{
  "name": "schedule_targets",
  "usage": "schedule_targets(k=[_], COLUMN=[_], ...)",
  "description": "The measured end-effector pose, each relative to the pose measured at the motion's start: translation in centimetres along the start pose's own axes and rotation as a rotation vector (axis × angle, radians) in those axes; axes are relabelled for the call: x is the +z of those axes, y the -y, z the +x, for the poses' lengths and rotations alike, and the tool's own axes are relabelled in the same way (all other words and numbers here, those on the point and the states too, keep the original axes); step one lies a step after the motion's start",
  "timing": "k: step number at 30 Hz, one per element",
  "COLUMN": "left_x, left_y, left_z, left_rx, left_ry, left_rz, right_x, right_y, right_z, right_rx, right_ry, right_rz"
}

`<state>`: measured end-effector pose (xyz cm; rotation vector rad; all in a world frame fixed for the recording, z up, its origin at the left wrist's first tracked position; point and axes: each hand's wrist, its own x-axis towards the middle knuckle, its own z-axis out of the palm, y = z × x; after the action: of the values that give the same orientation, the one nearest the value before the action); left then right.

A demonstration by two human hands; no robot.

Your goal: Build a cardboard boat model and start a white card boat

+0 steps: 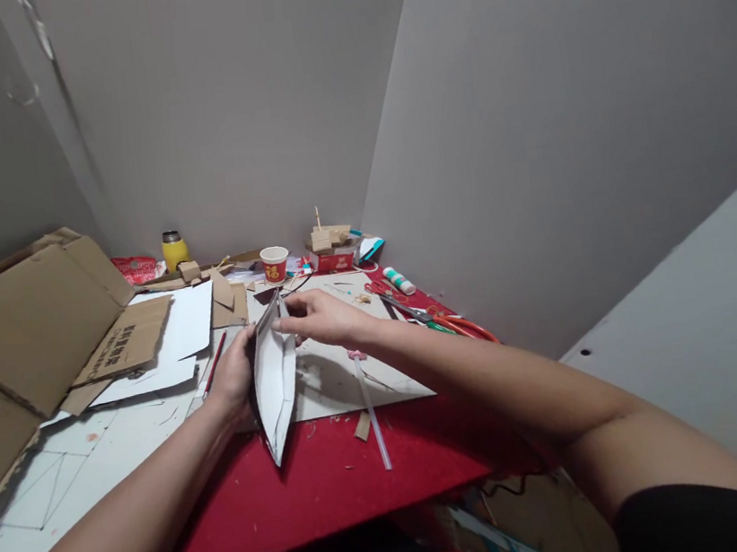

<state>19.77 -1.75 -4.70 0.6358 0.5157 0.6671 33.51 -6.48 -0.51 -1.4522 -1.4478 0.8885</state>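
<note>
A white folded paper boat [271,388] is held up over the front of the table, its pointed end toward me. My left hand [237,370] grips its left side, with the fingers partly hidden behind it. At the far end, my right hand [316,319] pinches the rim, thumb inside and fingers outside. Beneath both hands lies a pale board [348,378]. A clear glue stick [374,420] rests across the board's front edge, to the right of the boat. Left of my left hand is a dark red pencil [215,364].
An open cardboard box [23,330] and white sheets [194,321] occupy the left. At the back stand a yellow bottle [174,251], a red paper cup [275,266] and a box of wood pieces [334,258]. Orange-handled scissors [467,326] and a white-green bottle [399,281] lie right. Grey partitions surround the table.
</note>
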Motion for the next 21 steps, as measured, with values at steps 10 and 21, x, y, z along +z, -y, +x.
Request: schedule_targets(k=[10, 21], left_x=[0.1, 0.1], left_y=[0.2, -0.3], left_z=[0.0, 0.0], left_rx=[0.0, 0.115], left_ry=[-0.028, -0.107], left_rz=[0.018, 0.058], right_x=[0.9, 2.1], right_y=[-1.4, -1.8], right_z=[0.7, -0.3], right_rx=[-0.037, -0.119], right_ry=[-0.11, -0.143], right_rz=[-0.059, -0.115])
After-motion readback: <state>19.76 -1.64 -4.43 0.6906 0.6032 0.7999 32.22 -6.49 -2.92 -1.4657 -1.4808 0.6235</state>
